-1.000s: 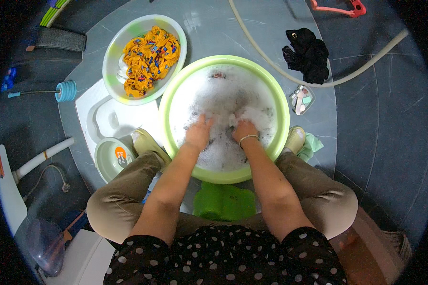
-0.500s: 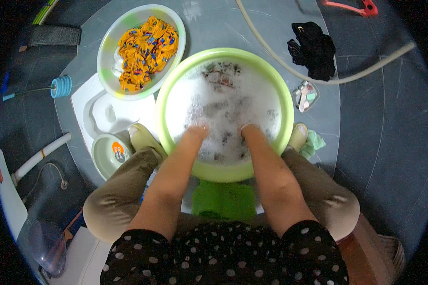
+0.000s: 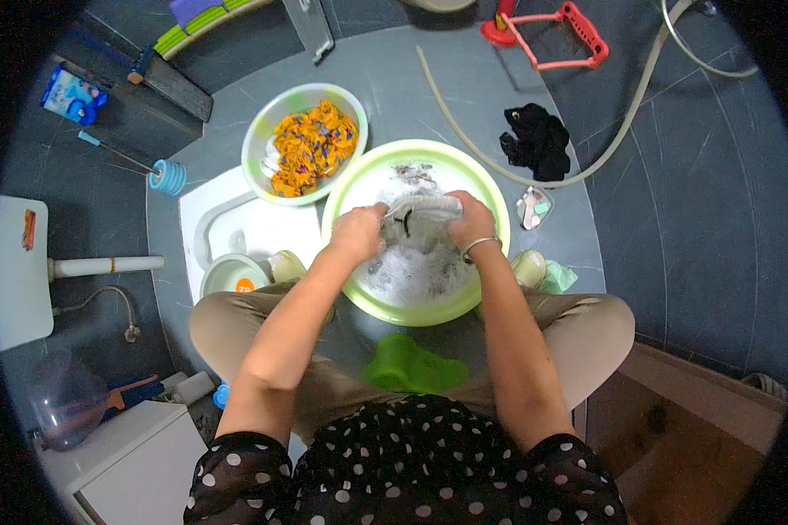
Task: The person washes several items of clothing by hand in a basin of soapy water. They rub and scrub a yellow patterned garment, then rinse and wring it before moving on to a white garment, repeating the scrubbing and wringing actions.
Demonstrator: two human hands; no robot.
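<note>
A large green-rimmed basin [image 3: 394,311] of foamy water stands between my feet. Above its suds, a wet pale grey garment [image 3: 429,206] with a ribbed elastic waistband and a dark drawstring is stretched between my two hands. My left hand [image 3: 359,233] grips one end of the waistband, fingers closed. At the other end, my right hand [image 3: 471,219], with a bracelet at its wrist, is closed round the band. The garment's lower part hangs into the foam and is hidden there. Dark, soaked fabric [image 3: 416,175] shows through the suds at the far side.
Beyond my left hand, a pale basin [image 3: 252,166] holds orange patterned cloth [image 3: 315,144]. It overlaps a white squat toilet [image 3: 203,232], with a small bucket [image 3: 228,278] nearer me. At right lie black clothing [image 3: 538,144], a hose [image 3: 464,140] and a small soap dish [image 3: 532,210].
Both hands have come up out of the foam, where they were sunk to the wrists, and now hold up the grey garment. The view has shifted, showing more of the far floor.
</note>
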